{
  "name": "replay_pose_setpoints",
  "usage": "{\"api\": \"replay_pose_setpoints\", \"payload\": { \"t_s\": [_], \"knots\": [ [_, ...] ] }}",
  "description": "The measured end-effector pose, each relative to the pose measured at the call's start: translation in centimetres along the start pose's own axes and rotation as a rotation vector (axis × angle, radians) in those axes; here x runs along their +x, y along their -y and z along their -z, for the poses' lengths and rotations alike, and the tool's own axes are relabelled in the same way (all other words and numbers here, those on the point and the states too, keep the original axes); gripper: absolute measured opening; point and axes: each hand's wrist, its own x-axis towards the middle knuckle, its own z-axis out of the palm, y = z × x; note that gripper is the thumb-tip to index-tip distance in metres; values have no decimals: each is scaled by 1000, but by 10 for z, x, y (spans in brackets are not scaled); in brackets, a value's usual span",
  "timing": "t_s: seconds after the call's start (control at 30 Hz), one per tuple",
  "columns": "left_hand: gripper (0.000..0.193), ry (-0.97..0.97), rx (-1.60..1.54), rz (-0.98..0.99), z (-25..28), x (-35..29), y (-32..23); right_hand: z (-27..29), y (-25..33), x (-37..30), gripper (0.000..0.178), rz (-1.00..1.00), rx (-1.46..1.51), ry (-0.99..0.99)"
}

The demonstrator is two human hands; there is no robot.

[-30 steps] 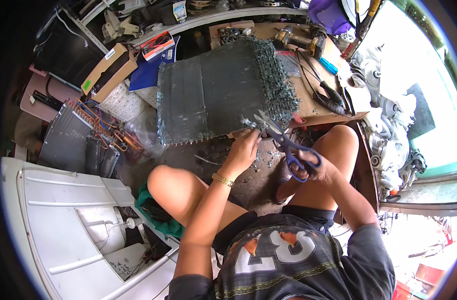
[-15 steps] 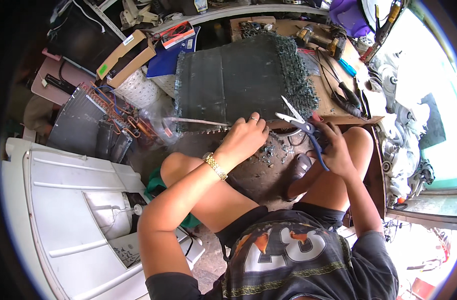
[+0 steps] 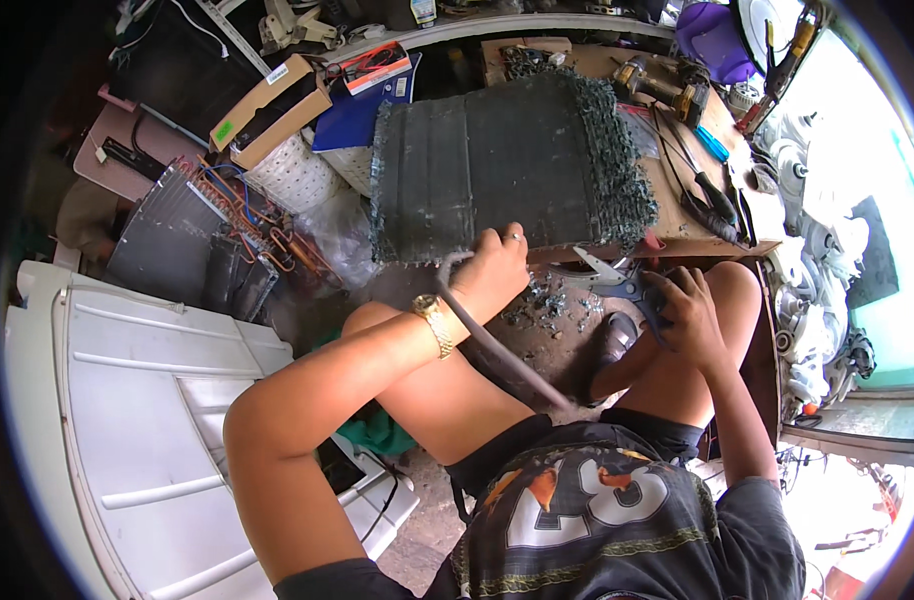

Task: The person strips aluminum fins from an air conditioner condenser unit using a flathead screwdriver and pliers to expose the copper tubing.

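Note:
A dark grey flat slab (image 3: 512, 160) with a ragged, crumbly right edge lies over the front of the wooden bench. My left hand (image 3: 490, 272), wearing a ring and a gold watch, is closed by its near edge. From the fingers a long greyish strip (image 3: 507, 355) bends down and back past my wrist, blurred by motion. My right hand (image 3: 685, 308) is above my right knee. It grips a pair of scissors (image 3: 612, 280) with blue-grey handles, the blades parted and pointing left toward the slab's near corner.
Dark scraps (image 3: 552, 305) litter the floor between my feet. A drill (image 3: 667, 90), a blue-handled tool (image 3: 712, 143) and cables lie on the bench's right. Finned coils with copper tubes (image 3: 262, 225) stand left, behind a white panel (image 3: 167, 400). An open cardboard box (image 3: 272, 110) sits far left.
The strip has swung from pointing left to bending back toward me. My left hand stays near the slab's edge. The scissors have turned to point more to the left.

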Motion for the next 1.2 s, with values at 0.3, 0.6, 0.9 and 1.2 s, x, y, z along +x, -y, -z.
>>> {"api": "replay_pose_setpoints", "payload": {
  "t_s": [0.3,0.6,0.9,1.2],
  "knots": [
    [20,13,-1091,189,-14,-7,30,-6,6,-3,61,9,119,-23],
    [22,118,-1265,258,-24,-7,19,-10,17,-9,64,35,30,-46],
    [18,36,-1197,229,-15,1,6,-39,15,-9,64,42,154,8],
    [16,-130,-1167,271,-28,-11,11,-32,13,-22,60,-471,1053,370]
  ]
}}
